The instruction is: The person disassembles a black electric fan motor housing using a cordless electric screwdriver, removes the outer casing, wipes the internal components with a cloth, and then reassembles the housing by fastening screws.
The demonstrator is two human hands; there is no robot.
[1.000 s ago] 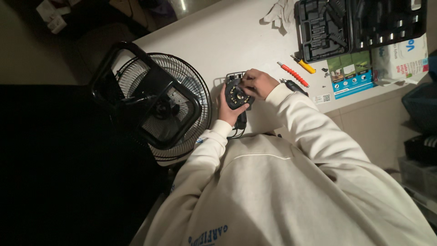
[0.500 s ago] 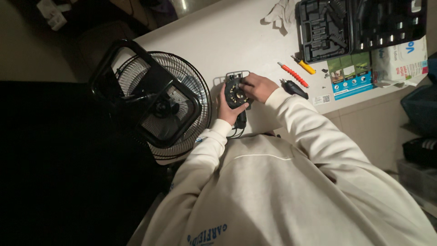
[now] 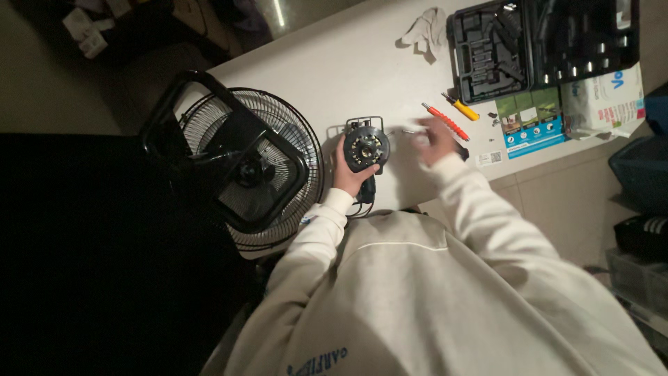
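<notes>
- The right hand (image 3: 437,139) has left the round black motor part (image 3: 366,146), fingers spread, blurred, near the red screwdriver (image 3: 445,120).
- The left hand (image 3: 348,174) grips the part on the desk (image 3: 334,76), beside the fan (image 3: 250,174).

One black round floor fan with a wire grille (image 3: 250,170) stands at the worktop's left edge. One round black motor housing (image 3: 365,146) lies mid-worktop. Two screwdrivers: one red-handled (image 3: 445,120), one yellow-handled (image 3: 463,108). One open black plastic tool case (image 3: 536,45), one crumpled grey rag (image 3: 424,29), one white tissue pack (image 3: 602,97), one green-and-blue leaflet (image 3: 532,124).
</notes>
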